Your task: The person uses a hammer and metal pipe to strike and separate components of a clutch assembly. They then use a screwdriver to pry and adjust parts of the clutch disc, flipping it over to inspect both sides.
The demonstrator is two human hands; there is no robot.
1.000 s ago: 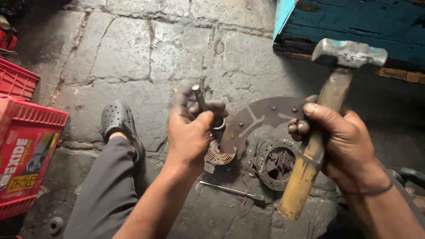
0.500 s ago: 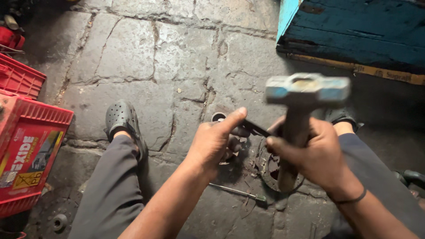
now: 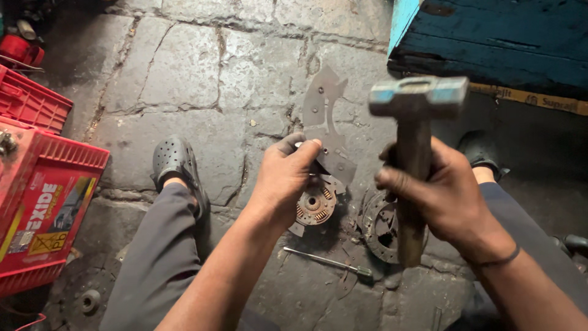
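On the stone floor [image 3: 184, 79], between your feet: your left hand [image 3: 285, 178] pinches the thin metal plate [image 3: 327, 122] by its lower end, holding it upright above the hub disc [image 3: 313, 205]. Your right hand [image 3: 438, 196] is closed around the wooden handle of the hammer [image 3: 418, 98], head raised and blurred. Half a second ago the plate sat hidden behind your hands and the hammer was nearer centre; now the plate stands clear and the hammer has swung right. Ring part [image 3: 381, 222] and screwdriver [image 3: 327, 262] lie just below. Red crate [image 3: 43, 184] well left
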